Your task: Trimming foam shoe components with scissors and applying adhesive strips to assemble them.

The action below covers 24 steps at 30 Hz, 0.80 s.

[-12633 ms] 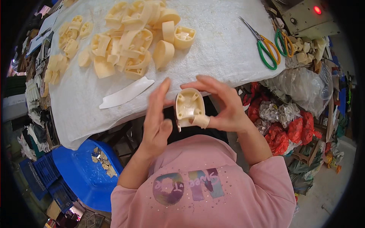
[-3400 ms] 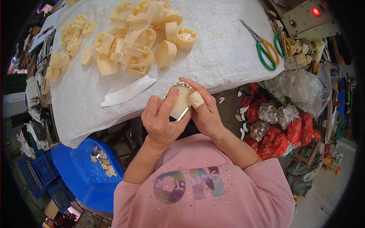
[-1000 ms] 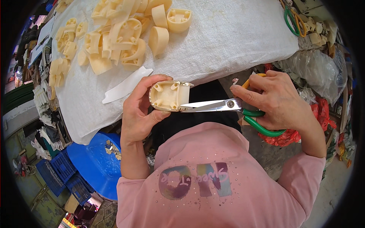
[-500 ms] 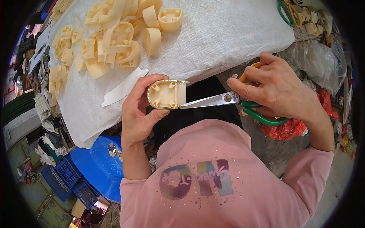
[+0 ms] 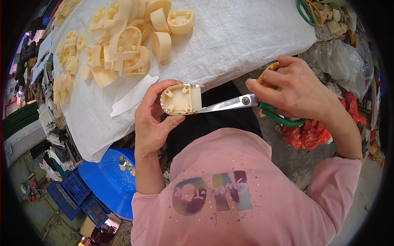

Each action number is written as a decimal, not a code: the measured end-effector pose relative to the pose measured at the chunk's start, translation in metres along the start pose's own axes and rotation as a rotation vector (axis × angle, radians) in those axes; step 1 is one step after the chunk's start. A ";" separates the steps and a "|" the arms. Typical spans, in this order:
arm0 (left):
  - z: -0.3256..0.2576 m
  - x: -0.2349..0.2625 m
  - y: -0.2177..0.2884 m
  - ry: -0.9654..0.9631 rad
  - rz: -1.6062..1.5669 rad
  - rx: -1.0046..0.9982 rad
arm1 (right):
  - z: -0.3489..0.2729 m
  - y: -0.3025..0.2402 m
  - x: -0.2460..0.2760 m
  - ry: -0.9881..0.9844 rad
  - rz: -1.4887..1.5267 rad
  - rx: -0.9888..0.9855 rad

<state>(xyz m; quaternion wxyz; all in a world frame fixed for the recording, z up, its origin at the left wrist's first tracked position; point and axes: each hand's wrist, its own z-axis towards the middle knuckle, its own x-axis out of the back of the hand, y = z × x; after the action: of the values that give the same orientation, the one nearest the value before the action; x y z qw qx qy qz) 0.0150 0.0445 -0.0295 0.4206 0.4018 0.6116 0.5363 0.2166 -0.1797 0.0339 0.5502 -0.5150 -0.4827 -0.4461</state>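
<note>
My left hand pinches a cream plastic shoe heel between thumb and fingers, its hollow ribbed side facing up. A shiny gold-coloured strip runs around the curved rim of the heel, and a short end stands out at its upper right corner. My right hand is closed around the handles of a pair of scissors, one loop orange-yellow and the other green. The scissor blades look nearly together, and their tips meet the lower right corner of the heel.
More cream heels lie piled on a white woven sheet at the far side. A white strip rests on the sheet's near edge. Below left are a blue tub and blue crates. Red plastic bags sit at right.
The scissors and right hand have shifted slightly up and left, and the blades look more closed. The left hand still holds the heel, a little tilted.
</note>
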 end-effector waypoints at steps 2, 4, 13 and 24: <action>0.001 0.001 0.001 0.038 -0.026 -0.032 | -0.002 0.006 0.001 0.009 0.027 -0.075; 0.002 -0.003 -0.001 0.079 -0.018 -0.060 | -0.007 0.010 -0.002 0.017 0.049 -0.148; 0.025 -0.036 -0.013 0.241 0.869 -0.410 | -0.015 -0.003 -0.048 0.653 1.723 -0.596; 0.037 -0.039 -0.021 0.266 1.018 -0.230 | 0.028 -0.031 -0.071 1.189 1.886 -0.270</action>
<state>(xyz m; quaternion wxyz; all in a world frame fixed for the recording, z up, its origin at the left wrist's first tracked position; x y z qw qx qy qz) 0.0615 0.0172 -0.0502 0.0677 0.5273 0.3248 0.7823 0.1744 -0.1542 -0.0325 0.7504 -0.4352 0.4919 -0.0747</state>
